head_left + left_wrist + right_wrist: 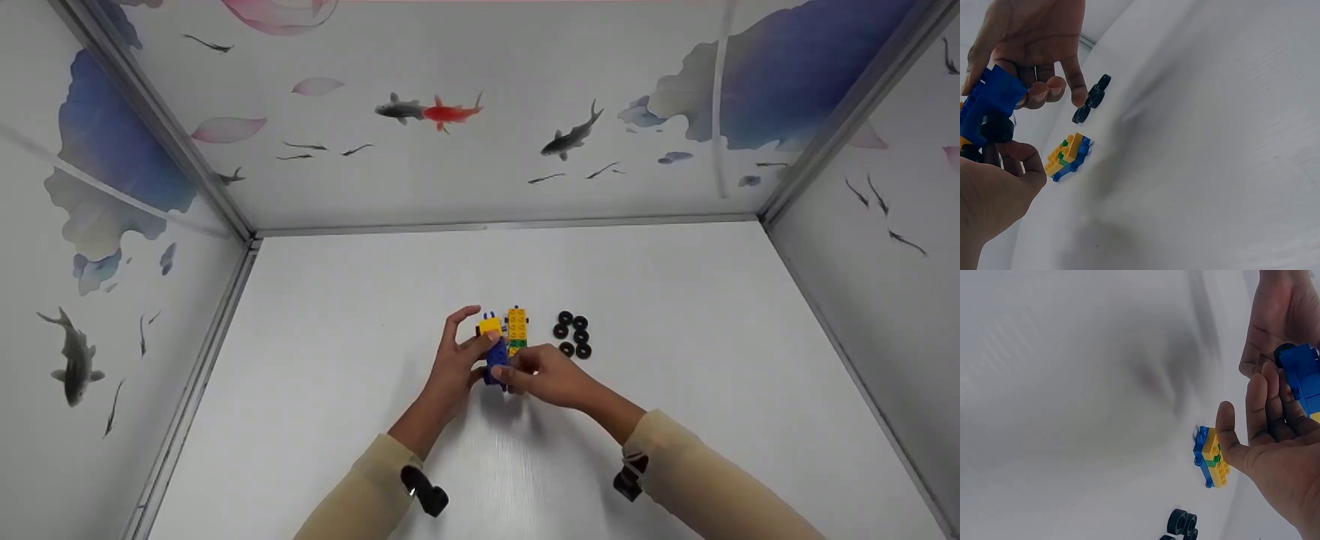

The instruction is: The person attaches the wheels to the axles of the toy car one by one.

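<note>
Both hands hold a block-built vehicle of blue and yellow toy bricks [495, 358] off the table. My left hand [450, 367] grips it from the left, its thumb on the yellow end and its index finger lifted away. My right hand [551, 375] pinches the blue end, with the thumb on the near part. A black wheel [997, 128] sits at the side of the blue bricks, close over the left fingers in the left wrist view. In the right wrist view, right fingers [1258, 396] lie along the blue bricks [1304, 374].
Just beyond the hands, a second brick vehicle [517, 322], yellow and green over a blue base, stands on the white table [337, 315]. Several loose black wheels [581, 337] lie to its right. Printed panels with fish wall the table at the back and sides.
</note>
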{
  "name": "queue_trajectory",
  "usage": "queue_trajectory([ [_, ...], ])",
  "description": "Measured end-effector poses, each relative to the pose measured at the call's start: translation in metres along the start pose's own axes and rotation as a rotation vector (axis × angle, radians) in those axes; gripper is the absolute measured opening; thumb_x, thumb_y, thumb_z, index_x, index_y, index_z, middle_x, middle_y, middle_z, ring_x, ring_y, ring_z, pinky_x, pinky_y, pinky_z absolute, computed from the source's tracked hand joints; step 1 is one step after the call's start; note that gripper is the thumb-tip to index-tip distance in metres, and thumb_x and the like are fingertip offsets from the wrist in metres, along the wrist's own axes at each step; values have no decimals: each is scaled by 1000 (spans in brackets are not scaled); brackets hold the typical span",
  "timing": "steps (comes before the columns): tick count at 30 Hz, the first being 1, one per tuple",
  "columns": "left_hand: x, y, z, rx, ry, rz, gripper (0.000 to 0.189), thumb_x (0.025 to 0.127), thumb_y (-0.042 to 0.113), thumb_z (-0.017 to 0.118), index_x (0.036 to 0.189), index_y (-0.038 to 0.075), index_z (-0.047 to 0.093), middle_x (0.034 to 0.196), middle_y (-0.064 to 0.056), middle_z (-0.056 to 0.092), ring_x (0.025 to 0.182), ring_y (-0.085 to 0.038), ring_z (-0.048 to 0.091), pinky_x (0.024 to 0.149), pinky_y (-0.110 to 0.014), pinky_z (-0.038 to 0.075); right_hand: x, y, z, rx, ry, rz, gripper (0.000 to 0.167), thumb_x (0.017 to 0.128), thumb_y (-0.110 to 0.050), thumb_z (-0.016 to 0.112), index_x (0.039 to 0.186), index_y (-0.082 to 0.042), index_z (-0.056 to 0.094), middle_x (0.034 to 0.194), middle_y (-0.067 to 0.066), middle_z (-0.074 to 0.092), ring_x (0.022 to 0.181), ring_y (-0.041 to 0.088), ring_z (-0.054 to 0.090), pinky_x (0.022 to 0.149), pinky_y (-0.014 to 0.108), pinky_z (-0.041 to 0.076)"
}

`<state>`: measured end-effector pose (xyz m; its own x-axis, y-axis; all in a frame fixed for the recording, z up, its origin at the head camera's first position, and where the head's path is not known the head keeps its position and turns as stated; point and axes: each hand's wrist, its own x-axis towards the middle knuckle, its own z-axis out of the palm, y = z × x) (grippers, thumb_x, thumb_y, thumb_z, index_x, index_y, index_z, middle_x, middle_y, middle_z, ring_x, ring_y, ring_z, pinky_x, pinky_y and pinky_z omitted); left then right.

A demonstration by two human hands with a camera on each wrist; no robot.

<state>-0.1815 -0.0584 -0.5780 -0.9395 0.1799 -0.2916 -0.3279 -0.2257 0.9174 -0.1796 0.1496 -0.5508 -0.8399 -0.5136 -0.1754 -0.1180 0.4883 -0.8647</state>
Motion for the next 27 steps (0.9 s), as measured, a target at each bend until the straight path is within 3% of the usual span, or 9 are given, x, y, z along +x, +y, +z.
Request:
queue_trajectory([
  [6, 0, -1, 0, -2, -10, 4, 65, 104, 42, 78, 160, 38, 44, 157, -10, 64, 131, -28, 68, 120, -57, 52, 0, -3, 5, -4, -15, 13, 44, 107, -53, 70, 98, -11, 81, 89, 2, 79, 78, 13, 61, 67, 28, 47],
  [15, -1, 1, 0, -7, -23, -16, 64, 105, 45, 76, 161, 34, 46, 156, -14, 64, 127, -27, 70, 107, -40, 63, 0, -4, 7, -32, -19, -16, 40, 104, -52, 75, 102, -13, 80, 88, -3, 78, 80, 13, 63, 70, 27, 51],
  [21, -3, 2, 1, 3, -45, -34, 52, 106, 51, 72, 154, 42, 54, 155, -12, 63, 123, -25, 70, 100, -35, 65, 1, -3, 7, -30, -4, -22, 42, 105, -53, 73, 99, -12, 80, 87, -1, 79, 77, 11, 64, 67, 26, 51],
  [27, -4, 3, 0, 12, -89, -44, 52, 108, 54, 68, 156, 44, 51, 152, -13, 62, 118, -23, 68, 89, -29, 64, 0, -3, 5, -18, 6, -22, 47, 106, -51, 72, 99, -5, 81, 86, 1, 79, 74, 12, 62, 64, 25, 48],
])
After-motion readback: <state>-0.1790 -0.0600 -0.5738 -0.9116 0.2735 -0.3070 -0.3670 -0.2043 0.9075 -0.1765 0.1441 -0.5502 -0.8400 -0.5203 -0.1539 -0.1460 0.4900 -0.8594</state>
